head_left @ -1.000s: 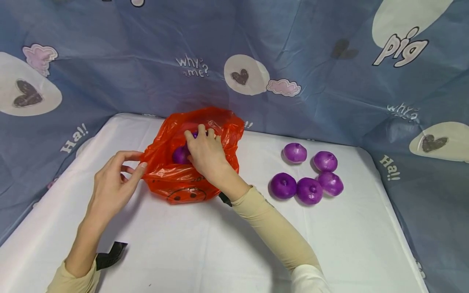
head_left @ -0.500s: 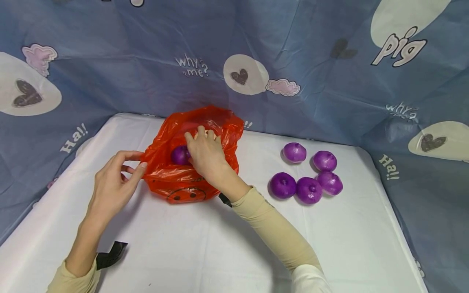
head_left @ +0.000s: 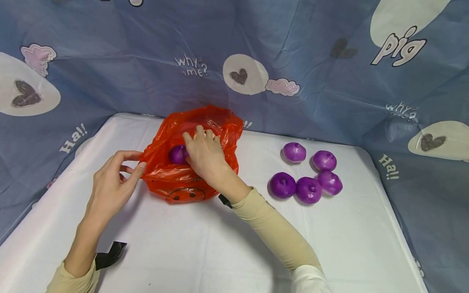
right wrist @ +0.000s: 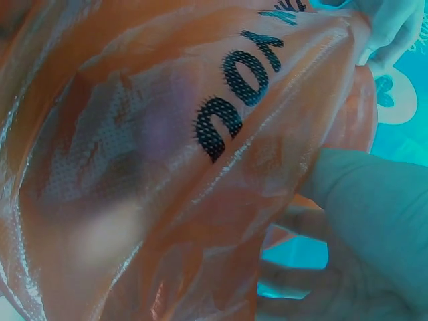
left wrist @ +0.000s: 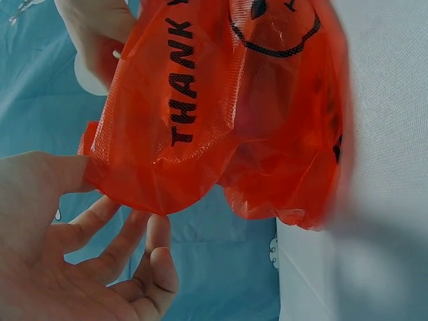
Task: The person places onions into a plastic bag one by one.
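A red plastic bag stands on the white table with its mouth spread wide. My left hand pinches the bag's left rim between thumb and index finger, the other fingers loose below it in the left wrist view. Over the bag's mouth reaches my right hand, its fingers spread and bent a little, with nothing seen between them. Inside the bag, just left of that hand, lies a shiny purple onion. Whatever lies deeper is hidden by the hand and the red film. In the right wrist view the bag covers most of the picture.
Several more purple onions lie loosely grouped on the table, right of the bag. A blue printed cloth hangs behind the table and along its sides.
A second purple onion, seen under my right fingers a second ago, is out of sight now. The onion in the bag has shifted slightly left. My left hand keeps its place.
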A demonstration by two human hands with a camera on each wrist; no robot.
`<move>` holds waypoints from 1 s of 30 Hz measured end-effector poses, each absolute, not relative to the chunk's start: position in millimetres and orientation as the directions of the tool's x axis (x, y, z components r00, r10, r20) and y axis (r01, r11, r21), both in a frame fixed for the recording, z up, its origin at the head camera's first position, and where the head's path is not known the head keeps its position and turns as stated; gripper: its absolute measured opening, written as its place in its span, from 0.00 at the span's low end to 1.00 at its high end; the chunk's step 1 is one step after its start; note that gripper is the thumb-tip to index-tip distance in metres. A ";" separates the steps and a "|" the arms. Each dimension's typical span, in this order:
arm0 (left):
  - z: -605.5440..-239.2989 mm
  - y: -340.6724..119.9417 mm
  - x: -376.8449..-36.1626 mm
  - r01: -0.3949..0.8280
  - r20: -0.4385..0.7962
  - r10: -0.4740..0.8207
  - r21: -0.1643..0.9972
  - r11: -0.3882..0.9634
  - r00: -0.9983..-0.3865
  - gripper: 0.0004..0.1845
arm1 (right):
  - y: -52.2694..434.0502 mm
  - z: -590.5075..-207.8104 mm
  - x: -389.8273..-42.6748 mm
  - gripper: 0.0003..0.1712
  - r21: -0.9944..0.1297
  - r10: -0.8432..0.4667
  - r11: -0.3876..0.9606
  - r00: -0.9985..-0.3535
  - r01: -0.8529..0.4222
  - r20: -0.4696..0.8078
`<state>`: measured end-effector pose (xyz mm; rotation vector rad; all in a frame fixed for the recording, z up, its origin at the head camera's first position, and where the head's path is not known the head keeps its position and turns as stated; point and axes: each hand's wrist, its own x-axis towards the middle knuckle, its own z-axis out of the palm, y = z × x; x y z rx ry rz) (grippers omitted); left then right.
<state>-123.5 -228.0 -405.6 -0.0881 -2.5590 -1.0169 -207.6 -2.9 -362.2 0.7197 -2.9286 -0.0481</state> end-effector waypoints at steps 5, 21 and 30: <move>-405.5 -228.5 -123.0 0.200 0.374 -0.079 0.649 0.734 -0.924 0.18 | -1.3 -359.1 -206.0 0.29 0.050 -0.464 0.886 -0.878 -0.461 0.118; -406.5 -230.5 -121.4 0.195 0.368 -0.080 0.650 0.734 -0.926 0.18 | 13.3 -347.5 -197.2 0.31 0.005 -0.451 0.890 -0.877 -0.456 0.167; -405.3 -229.6 -122.2 0.195 0.366 -0.077 0.650 0.735 -0.927 0.18 | 30.6 -342.3 -186.1 0.24 -0.066 -0.447 0.881 -0.869 -0.469 0.211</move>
